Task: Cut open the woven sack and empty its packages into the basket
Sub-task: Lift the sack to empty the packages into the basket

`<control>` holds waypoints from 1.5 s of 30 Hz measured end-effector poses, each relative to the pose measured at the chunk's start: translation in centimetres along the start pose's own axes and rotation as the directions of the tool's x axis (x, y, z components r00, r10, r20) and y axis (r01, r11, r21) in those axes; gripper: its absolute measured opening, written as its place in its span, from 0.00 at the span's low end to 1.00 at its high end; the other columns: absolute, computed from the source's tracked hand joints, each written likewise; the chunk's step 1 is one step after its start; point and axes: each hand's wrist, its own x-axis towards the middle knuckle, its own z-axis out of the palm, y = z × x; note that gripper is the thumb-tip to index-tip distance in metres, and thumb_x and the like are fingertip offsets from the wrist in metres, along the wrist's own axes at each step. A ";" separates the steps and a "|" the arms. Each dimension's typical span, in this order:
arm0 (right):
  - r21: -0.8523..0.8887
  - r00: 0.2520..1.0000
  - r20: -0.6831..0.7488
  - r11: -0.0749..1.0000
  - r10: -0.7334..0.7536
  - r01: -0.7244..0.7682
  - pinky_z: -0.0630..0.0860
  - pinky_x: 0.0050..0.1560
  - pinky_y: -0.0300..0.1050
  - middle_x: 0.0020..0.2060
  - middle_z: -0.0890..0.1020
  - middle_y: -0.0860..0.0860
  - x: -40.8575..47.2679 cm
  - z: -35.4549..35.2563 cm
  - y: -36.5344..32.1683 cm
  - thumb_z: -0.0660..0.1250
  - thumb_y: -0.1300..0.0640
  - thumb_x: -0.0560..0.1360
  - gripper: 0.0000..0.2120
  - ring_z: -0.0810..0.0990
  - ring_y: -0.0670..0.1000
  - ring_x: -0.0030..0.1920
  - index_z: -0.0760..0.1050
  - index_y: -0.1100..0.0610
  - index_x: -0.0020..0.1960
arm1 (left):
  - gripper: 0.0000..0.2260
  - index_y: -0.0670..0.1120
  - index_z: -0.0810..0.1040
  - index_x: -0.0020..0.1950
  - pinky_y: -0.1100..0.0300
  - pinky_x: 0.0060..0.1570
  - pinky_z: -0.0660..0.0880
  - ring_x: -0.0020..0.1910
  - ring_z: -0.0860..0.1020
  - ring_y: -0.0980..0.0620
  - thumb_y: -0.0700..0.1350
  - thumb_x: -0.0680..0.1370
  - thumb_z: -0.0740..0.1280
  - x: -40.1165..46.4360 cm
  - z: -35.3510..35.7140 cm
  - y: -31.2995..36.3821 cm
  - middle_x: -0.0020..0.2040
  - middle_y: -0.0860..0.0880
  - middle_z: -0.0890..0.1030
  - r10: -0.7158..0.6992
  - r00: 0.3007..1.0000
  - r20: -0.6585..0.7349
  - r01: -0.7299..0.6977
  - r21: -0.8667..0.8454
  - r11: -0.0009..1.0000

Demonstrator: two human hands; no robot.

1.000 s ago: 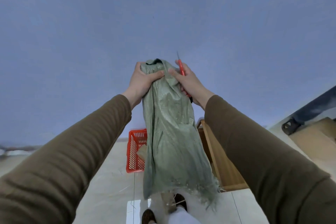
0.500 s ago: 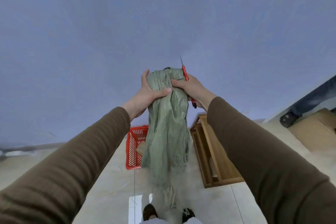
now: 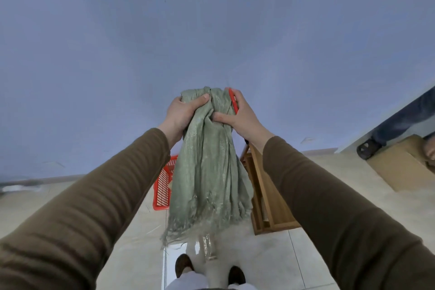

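Note:
A limp green woven sack (image 3: 208, 172) hangs upside down in front of me, its frayed cut end at the bottom. My left hand (image 3: 182, 113) grips the bunched top from the left. My right hand (image 3: 237, 117) grips it from the right and also holds a red-handled cutter (image 3: 233, 102) against the fabric. The red plastic basket (image 3: 163, 186) stands on the floor behind the sack, mostly hidden by it. A clear package (image 3: 208, 246) shows on the floor under the frayed end.
A wooden crate frame (image 3: 266, 193) lies on the tiled floor right of the sack. A cardboard box (image 3: 404, 165) and another person's shoe (image 3: 367, 148) are at the far right. A blue wall fills the background. My own shoes (image 3: 184, 263) are at the bottom.
Both hands have come lower with the sack's top and bunched it tighter. The cutter blade no longer sticks up above my right hand. The frayed end swings.

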 end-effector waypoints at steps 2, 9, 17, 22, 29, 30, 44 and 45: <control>0.002 0.998 -0.061 1.000 0.025 -0.025 0.80 0.62 0.47 0.63 0.82 0.47 -0.2 -0.5 0.1 0.82 0.51 0.68 0.37 0.83 0.46 0.62 0.71 0.50 0.73 | 0.34 0.45 0.73 0.68 0.56 0.52 0.82 0.55 0.85 0.50 0.61 0.70 0.80 -1.0 1.0 -0.2 0.59 0.50 0.84 0.025 0.999 -0.026 -0.022 0.122 0.992; 0.171 0.960 -0.127 0.958 0.251 -0.229 0.63 0.22 0.39 0.36 0.80 0.51 -1.0 -2.3 0.0 0.74 0.49 0.72 0.19 0.72 0.46 0.25 0.80 0.57 0.59 | 0.63 0.59 0.39 0.84 0.53 0.69 0.74 0.71 0.76 0.52 0.51 0.65 0.84 -3.5 2.3 -2.4 0.75 0.51 0.69 0.094 0.955 0.281 -0.137 0.137 0.981; 0.012 0.987 -0.076 0.989 0.145 -0.144 0.69 0.28 0.37 0.50 0.80 0.48 -2.7 -2.7 -0.1 0.76 0.36 0.70 0.34 0.76 0.43 0.35 0.72 0.50 0.70 | 0.35 0.43 0.70 0.74 0.41 0.67 0.78 0.63 0.83 0.42 0.37 0.71 0.80 -4.8 3.3 -2.4 0.64 0.41 0.82 0.098 0.995 0.022 -0.100 0.086 0.991; 0.009 0.995 0.093 0.999 -0.034 0.033 0.75 0.68 0.41 0.70 0.76 0.45 -4.3 -3.0 1.6 0.81 0.52 0.72 0.45 0.77 0.44 0.68 0.59 0.49 0.81 | 0.21 0.42 0.84 0.61 0.44 0.61 0.82 0.52 0.88 0.46 0.48 0.71 0.81 -4.9 3.3 -1.2 0.53 0.46 0.89 0.000 0.998 -0.062 0.006 0.095 0.995; 0.061 0.997 -0.062 0.997 0.041 -0.037 0.81 0.60 0.46 0.55 0.85 0.43 -4.0 -3.2 1.6 0.82 0.52 0.70 0.24 0.85 0.40 0.53 0.75 0.41 0.60 | 0.32 0.48 0.73 0.68 0.48 0.59 0.82 0.56 0.85 0.50 0.59 0.71 0.79 -6.8 4.7 -2.1 0.62 0.47 0.83 0.072 0.995 -0.072 -0.061 0.144 0.988; 0.125 0.993 -0.087 0.989 0.084 -0.073 0.82 0.59 0.50 0.54 0.87 0.47 -3.9 -3.4 1.6 0.81 0.53 0.71 0.21 0.87 0.46 0.53 0.78 0.47 0.61 | 0.34 0.48 0.71 0.70 0.46 0.61 0.82 0.59 0.84 0.48 0.58 0.70 0.80 -7.0 4.8 -2.3 0.64 0.45 0.81 0.082 0.997 -0.012 -0.080 0.132 0.988; 0.036 0.997 0.060 0.998 0.047 -0.049 0.77 0.64 0.44 0.70 0.72 0.38 -5.1 -4.6 2.4 0.80 0.41 0.69 0.49 0.76 0.41 0.65 0.58 0.46 0.81 | 0.37 0.49 0.62 0.75 0.57 0.45 0.82 0.50 0.86 0.52 0.47 0.74 0.80 -5.4 6.2 -4.1 0.62 0.47 0.81 0.006 0.991 -0.131 -0.014 -0.064 0.998; 0.029 0.993 0.113 0.999 0.027 -0.030 0.75 0.68 0.45 0.71 0.72 0.39 -5.3 -4.6 2.7 0.81 0.44 0.69 0.49 0.75 0.41 0.68 0.58 0.46 0.82 | 0.37 0.47 0.61 0.76 0.56 0.46 0.81 0.50 0.84 0.50 0.49 0.74 0.79 -5.1 6.2 -3.6 0.63 0.46 0.80 -0.042 0.986 -0.163 0.034 -0.051 0.998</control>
